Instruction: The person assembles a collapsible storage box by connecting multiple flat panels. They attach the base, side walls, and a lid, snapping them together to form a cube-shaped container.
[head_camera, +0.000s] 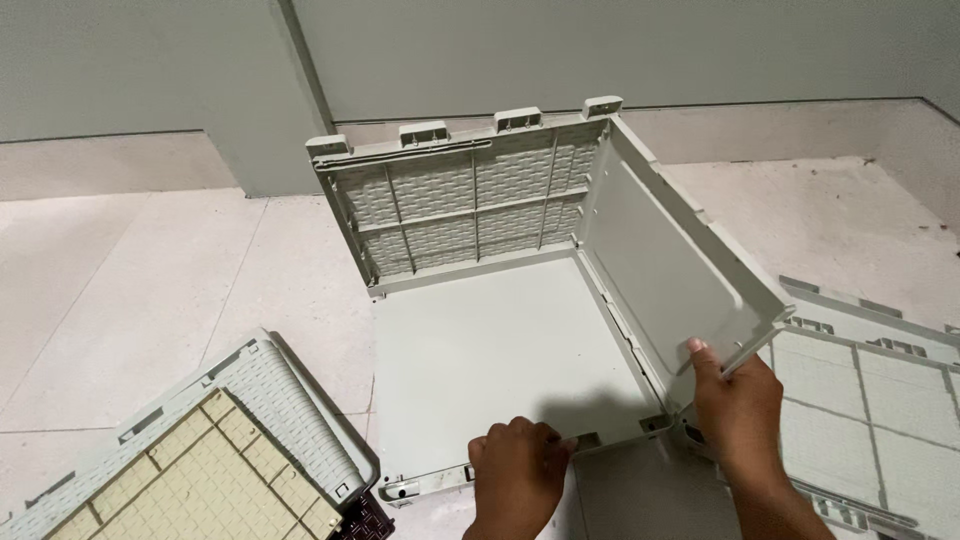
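L hand curled, pressing base panel edge | R hand gripping side panel

Left hand, right hand: bare, no sleeves (no rings, gloves).

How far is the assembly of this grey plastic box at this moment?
Done: the back panel stands upright on the base panel. In hand: the right hand holds the side panel, which leans outward; the left hand presses the base's front edge. Left: two more panels lie flat on the floor, the left loose panel and the right loose panel.
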